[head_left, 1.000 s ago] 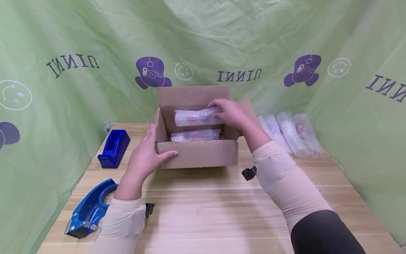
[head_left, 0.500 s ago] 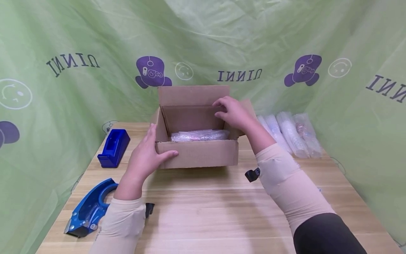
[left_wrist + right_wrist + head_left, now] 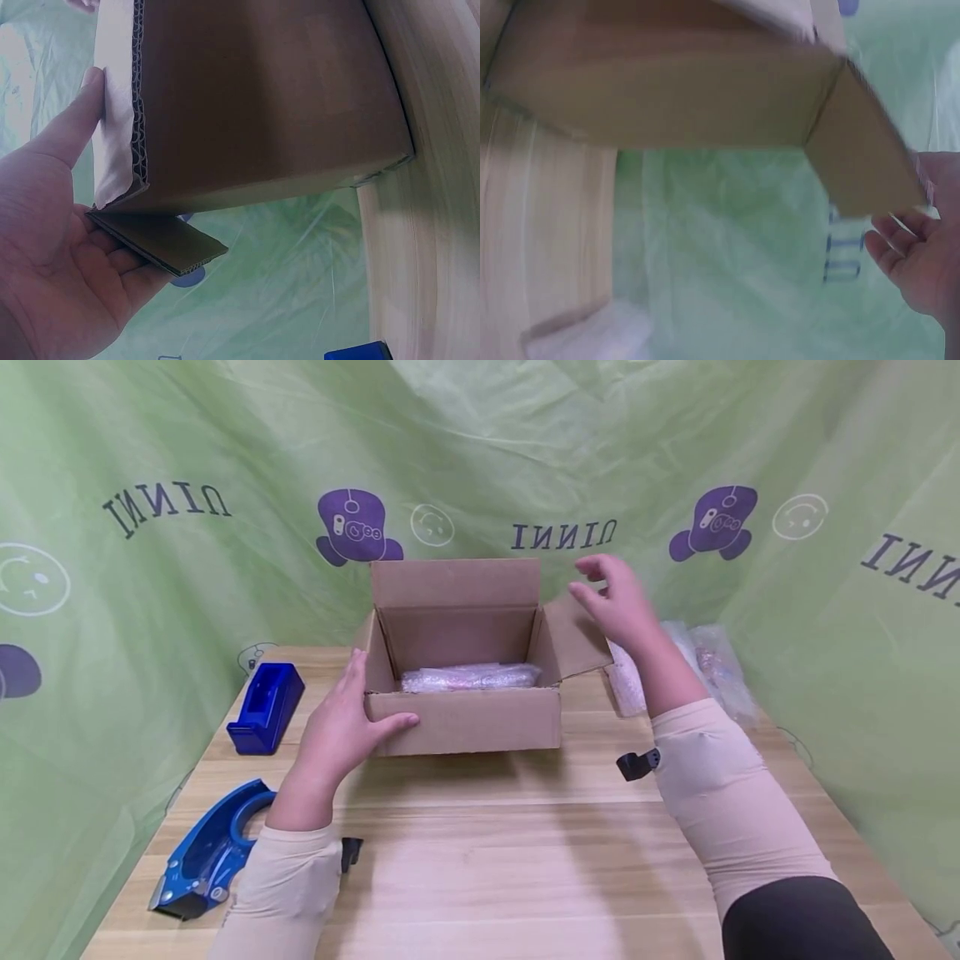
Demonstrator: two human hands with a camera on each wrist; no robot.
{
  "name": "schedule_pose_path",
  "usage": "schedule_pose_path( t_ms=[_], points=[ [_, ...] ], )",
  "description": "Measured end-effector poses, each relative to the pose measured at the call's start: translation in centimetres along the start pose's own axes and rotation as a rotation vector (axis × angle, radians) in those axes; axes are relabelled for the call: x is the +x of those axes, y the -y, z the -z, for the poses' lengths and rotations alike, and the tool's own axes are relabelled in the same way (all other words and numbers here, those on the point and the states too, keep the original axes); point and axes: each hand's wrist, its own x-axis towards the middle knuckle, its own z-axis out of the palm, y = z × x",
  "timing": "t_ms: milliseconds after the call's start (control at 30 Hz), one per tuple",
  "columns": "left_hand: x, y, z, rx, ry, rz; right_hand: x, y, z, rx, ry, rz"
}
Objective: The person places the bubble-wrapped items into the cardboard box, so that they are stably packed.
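An open cardboard box (image 3: 465,723) stands at the middle of the table's back part, flaps spread. Inside lie bubble-wrapped rolls (image 3: 471,677). My left hand (image 3: 335,727) holds the box's front left corner. In the left wrist view, its thumb lies on the front flap (image 3: 118,142) and its fingers go behind the side flap (image 3: 161,241). Over the right side flap (image 3: 576,633) hovers my right hand (image 3: 617,603), fingers loosely bent with nothing between them. The right wrist view has this hand (image 3: 922,244) beside the flap's edge.
More bubble-wrapped rolls (image 3: 722,672) lie right of the box, partly hidden by the right arm. At the left are a blue tape dispenser (image 3: 266,708) and a blue handheld tape gun (image 3: 206,852). A green printed curtain (image 3: 480,460) surrounds the wooden table (image 3: 480,877).
The right hand let go of a bubble-wrapped roll, which now lies in the box with the other. It then rose and moved right, out over the side flap. The left hand stayed put.
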Motion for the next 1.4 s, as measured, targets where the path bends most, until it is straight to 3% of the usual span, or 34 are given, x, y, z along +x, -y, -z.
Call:
schedule_pose_path(
  t_ms=[200, 433, 733, 1067, 1400],
  points=[
    [0.0, 0.0, 0.1, 0.001, -0.005, -0.007, -1.0, -3.6, 1.6, 0.069, -0.085, -0.146],
    [0.0, 0.0, 0.0, 0.003, -0.001, -0.002, -3.2, -8.5, 1.2, -0.101, -0.001, -0.278],
    [0.0, 0.0, 0.0, 0.0, -0.001, 0.003, -4.9, -13.3, -0.7, -0.356, 0.115, -0.366],
    [0.0, -0.1, -0.1, -0.003, 0.001, 0.005, -6.4, -14.7, -2.4, -0.512, 0.347, -0.409],
    [0.0, -0.1, -0.1, 0.0, 0.0, 0.006, -6.7, -14.8, -3.5, -0.596, 0.325, -0.423]
  ],
)
